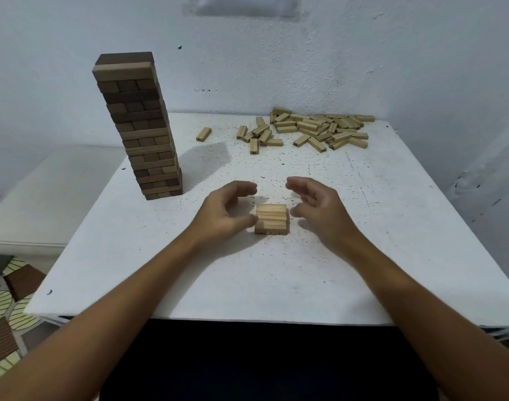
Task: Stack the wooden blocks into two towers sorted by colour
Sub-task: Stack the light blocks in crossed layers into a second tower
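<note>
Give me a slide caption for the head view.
Both hands, left and right, flank a low light-block stack; dark tower stands left, loose light blocks behind.

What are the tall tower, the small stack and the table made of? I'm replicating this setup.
Tall tower: wood stained dark brown, matte; grain lines show.
Small stack: pale, seemingly unfinished wood with visible grain.
Table: a white matte board with black specks, possibly painted; material unclear.

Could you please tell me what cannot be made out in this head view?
- Dark tower: its back faces are turned away.
- Loose pile: exact count, blocks overlap and are small.
- Left hand: whether it touches the light stack, blurred.
- Right hand: fingertips blurred.
</note>
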Tool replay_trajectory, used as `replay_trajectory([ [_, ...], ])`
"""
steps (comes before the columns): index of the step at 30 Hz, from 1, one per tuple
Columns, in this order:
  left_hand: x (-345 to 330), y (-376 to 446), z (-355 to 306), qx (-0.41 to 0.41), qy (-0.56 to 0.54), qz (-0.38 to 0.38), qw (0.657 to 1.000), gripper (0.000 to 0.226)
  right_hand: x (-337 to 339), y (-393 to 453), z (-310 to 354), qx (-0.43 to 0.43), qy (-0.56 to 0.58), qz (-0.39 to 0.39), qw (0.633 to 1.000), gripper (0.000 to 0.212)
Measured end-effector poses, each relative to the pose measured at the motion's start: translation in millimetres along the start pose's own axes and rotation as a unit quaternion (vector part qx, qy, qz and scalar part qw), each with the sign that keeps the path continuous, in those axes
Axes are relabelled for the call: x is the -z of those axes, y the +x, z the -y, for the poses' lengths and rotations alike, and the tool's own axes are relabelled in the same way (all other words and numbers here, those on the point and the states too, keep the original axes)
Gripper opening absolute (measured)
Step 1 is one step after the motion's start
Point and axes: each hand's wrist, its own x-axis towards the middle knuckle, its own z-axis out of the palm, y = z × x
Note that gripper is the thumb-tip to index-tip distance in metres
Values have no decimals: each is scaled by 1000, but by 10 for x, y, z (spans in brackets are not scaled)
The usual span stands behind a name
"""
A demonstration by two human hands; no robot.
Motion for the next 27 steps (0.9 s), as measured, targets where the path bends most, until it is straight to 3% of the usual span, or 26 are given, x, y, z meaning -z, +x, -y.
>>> replay_trajectory([
  [3, 124, 35, 23, -33, 141, 64, 987, 67, 138, -11, -58, 23, -103, 71, 992, 71],
  [6, 158, 88, 11, -49, 179, 96, 978, 79, 171, -12, -74, 20, -142, 100, 985, 86],
  [11, 187, 134, 24, -42, 194, 104, 974, 84, 147, -7, -104, 23, -153, 99, 983, 95],
  [27, 149, 144, 60, -43, 185, 79, 979, 72, 118, 14, -142, 32, -145, 83, 985, 93],
])
